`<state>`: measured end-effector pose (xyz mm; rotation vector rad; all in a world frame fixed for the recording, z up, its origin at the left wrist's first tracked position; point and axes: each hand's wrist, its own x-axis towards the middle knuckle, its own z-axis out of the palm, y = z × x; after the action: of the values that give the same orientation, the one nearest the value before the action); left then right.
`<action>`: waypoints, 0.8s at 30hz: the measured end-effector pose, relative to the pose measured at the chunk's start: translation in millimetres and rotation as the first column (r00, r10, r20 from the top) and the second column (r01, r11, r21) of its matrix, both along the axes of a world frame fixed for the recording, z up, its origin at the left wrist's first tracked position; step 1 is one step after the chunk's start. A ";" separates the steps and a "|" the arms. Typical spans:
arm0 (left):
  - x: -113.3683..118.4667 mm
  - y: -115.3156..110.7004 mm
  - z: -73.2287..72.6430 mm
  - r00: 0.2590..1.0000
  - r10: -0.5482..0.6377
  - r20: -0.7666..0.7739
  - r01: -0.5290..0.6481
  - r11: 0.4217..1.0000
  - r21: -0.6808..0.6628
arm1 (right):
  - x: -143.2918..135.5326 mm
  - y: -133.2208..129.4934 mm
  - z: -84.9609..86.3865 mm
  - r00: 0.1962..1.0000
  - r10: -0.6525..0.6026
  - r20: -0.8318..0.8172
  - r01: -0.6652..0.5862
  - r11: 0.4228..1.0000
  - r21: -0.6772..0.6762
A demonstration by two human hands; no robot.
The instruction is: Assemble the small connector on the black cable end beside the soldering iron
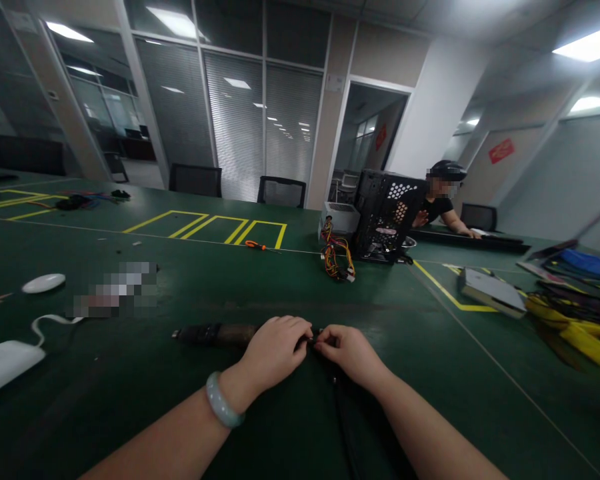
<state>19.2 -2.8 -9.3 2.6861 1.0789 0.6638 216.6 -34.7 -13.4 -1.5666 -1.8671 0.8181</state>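
A dark, long-bodied electric screwdriver (220, 335) lies on the green table, its tip toward the left. My left hand (277, 348), with a pale bangle on the wrist, is closed over the tool's rear part. Close beside it, my right hand (351, 355) pinches the end of a black cable (344, 427) at the back of the screwdriver. The fingertips of both hands nearly meet there, and they hide most of the joint. From there the cable runs down toward the table's near edge.
An orange screwdriver (256, 246) lies ahead near yellow tape outlines. Beyond my right hand stand a power supply (341, 219) with coloured wires and a black computer case (387, 213). A co-worker (443, 207) sits behind it. A silver drive (493, 291) lies right; a white adapter (10, 365) left.
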 end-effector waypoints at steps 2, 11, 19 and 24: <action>-0.3 1.2 -1.7 1.000 -0.002 0.004 0.002 1.000 -0.002 | -0.6 0.0 0.9 1.000 -0.003 0.002 0.003 1.000 -0.016; 1.2 3.0 -1.4 1.000 -0.018 -0.006 0.018 1.000 0.003 | -1.1 2.5 -1.7 0.999 0.004 -0.032 -0.005 1.000 -0.007; 1.0 6.0 -2.7 0.999 -0.030 -0.011 0.030 1.000 0.003 | -0.6 3.5 -4.5 0.999 0.005 -0.036 -0.005 1.000 0.012; 2.3 4.7 -0.5 0.999 -0.033 -0.026 0.033 0.999 0.004 | -1.2 3.2 -5.7 0.999 0.009 -0.046 -0.009 1.000 0.011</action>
<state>21.5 1.9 -9.8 2.7177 1.0383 0.6281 215.4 -31.5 -19.1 -1.5210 -1.8444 0.8396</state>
